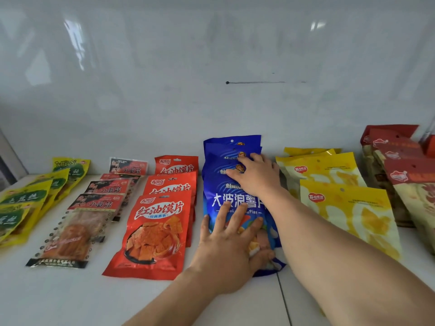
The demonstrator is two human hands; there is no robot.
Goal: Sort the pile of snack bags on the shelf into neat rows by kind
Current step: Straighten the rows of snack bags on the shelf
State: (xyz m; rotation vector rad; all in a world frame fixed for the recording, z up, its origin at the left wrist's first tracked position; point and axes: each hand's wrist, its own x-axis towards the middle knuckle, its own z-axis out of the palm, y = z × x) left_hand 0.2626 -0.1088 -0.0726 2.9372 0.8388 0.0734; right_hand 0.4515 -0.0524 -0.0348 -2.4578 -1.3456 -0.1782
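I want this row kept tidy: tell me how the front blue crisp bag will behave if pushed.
The glossy blue foil crisp bag probably slides easily on the smooth white shelf. It looks puffy, so likely light and crushable. It overlaps the bags behind, so they may shift too.

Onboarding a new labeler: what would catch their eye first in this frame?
The row of blue chip bags at centre, with both hands on it: the left hand flat on the front bag's lower part, the right hand reaching over onto the bags behind. Next, the bright orange-red bags just left of the blue ones, then the yellow bags to the right, all lined up on the white shelf.
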